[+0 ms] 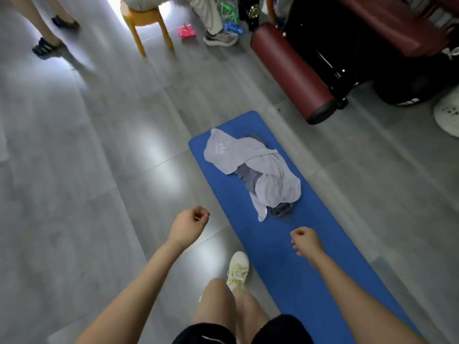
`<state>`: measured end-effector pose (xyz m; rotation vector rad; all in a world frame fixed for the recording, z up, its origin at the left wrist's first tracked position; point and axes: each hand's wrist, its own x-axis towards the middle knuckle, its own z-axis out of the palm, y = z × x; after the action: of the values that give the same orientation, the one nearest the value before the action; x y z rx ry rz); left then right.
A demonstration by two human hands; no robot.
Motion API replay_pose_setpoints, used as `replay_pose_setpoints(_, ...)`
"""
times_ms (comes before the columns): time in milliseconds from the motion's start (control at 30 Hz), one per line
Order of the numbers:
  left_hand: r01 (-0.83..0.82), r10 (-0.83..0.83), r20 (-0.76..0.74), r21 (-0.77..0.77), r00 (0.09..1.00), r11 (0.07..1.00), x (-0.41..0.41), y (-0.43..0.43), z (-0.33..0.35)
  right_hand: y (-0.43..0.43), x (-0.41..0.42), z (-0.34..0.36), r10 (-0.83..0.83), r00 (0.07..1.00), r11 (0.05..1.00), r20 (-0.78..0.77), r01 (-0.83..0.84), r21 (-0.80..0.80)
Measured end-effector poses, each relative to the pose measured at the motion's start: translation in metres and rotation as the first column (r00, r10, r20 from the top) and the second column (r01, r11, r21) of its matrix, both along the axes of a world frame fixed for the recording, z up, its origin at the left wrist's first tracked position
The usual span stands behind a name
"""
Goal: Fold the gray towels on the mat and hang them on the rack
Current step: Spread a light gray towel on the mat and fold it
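Sprawling crumpled gray towels, blue mat

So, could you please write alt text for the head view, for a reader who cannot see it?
Crumpled gray towels lie in a heap on a blue mat on a gray floor. Nearer the camera, the person's left hand and right hand hang loosely curled and empty, short of the towels. A yellow stool and other people's legs are farther back.
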<state>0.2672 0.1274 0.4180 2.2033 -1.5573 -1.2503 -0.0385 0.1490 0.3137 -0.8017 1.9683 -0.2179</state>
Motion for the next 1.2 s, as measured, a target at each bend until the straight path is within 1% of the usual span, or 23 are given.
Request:
replay_pose_setpoints(200, 0.168, -0.168, 0.010, -0.015, 0.986, 0.986, -0.023, -0.070, -0.040, -0.016, 0.009, -0.021, -0.128, 0.992, 0.991, -0.018, 0.127, -0.039)
replay_pose_setpoints(267, 0.209, -0.207, 0.031, -0.041, 0.978, 0.977, -0.032, -0.092, -0.064, -0.021, 0.008, -0.033, -0.166, 0.986, 0.985, -0.021, 0.165, -0.051)
replay_pose_setpoints(367, 0.273, -0.268, 0.063, -0.083, 0.961, 0.959, -0.046, -0.120, -0.113, -0.030, 0.009, -0.056, -0.180, 0.982, 0.981, -0.059, 0.176, -0.078)
replay_pose_setpoints(500, 0.375, -0.363, 0.114, -0.120, 0.925, 0.919, -0.068, -0.154, -0.199, -0.050, 0.003, -0.116, -0.195, 0.979, 0.973, -0.066, 0.184, -0.140)
replay_pose_setpoints(600, 0.477, -0.441, 0.207, -0.179, 0.873, 0.861, -0.086, -0.176, -0.276, -0.068, -0.006, -0.183, -0.195, 0.979, 0.963, -0.062, 0.179, -0.204)
replay_pose_setpoints(667, 0.517, -0.469, 0.242, -0.203, 0.850, 0.832, -0.097, -0.193, -0.330, -0.078, -0.011, -0.233, -0.204, 0.977, 0.955, -0.069, 0.183, -0.235)
replay_pose_setpoints(767, 0.519, -0.460, 0.256, -0.265, 0.850, 0.813, -0.110, -0.219, -0.412, -0.092, -0.020, -0.312, -0.205, 0.975, 0.943, -0.084, 0.173, -0.283)
replay_pose_setpoints(967, 0.477, -0.345, 0.356, -0.409, 0.868, 0.778, -0.132, -0.287, -0.546, -0.130, -0.039, -0.442, -0.197, 0.976, 0.921, -0.090, 0.153, -0.359)
replay_pose_setpoints(1067, 0.447, -0.277, 0.383, -0.486, 0.881, 0.751, -0.137, -0.326, -0.591, -0.148, -0.049, -0.487, -0.209, 0.972, 0.889, -0.106, 0.143, -0.435)
replay_pose_setpoints(1200, 0.455, -0.231, 0.430, -0.543, 0.873, 0.706, -0.146, -0.378, -0.623, -0.170, -0.065, -0.523, -0.198, 0.957, 0.869, -0.212, 0.071, -0.490)
